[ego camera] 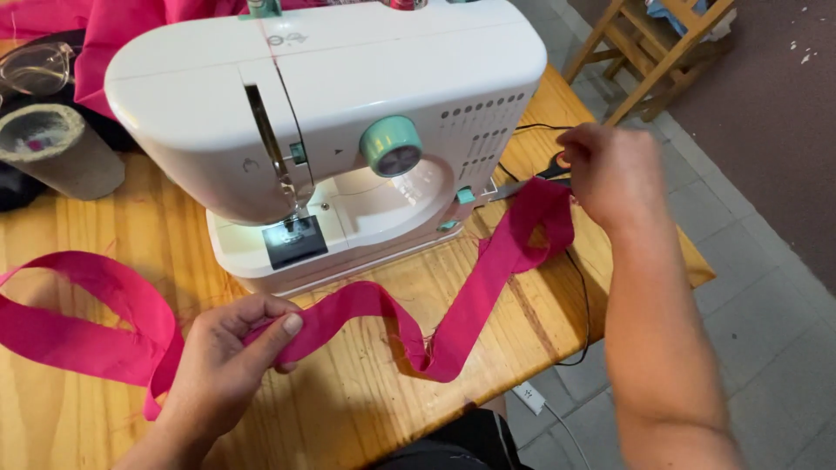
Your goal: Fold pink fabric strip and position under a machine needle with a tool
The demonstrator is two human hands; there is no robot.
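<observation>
A long pink fabric strip (461,305) snakes across the wooden table (366,392) in front of a white sewing machine (348,96). My left hand (222,357) pinches the strip near the table's front, thumb on top. My right hand (610,170) is at the table's right edge, holding the strip's far end, which loops under it. Black-handled scissors (535,178) lie right against that hand; whether the fingers grip them cannot be told.
A grey cylindrical pot (57,148) and clear glasses (35,68) sit at the back left beside more pink cloth (122,26). A black cable (582,305) hangs off the right edge. A wooden chair (653,52) stands on the tiled floor.
</observation>
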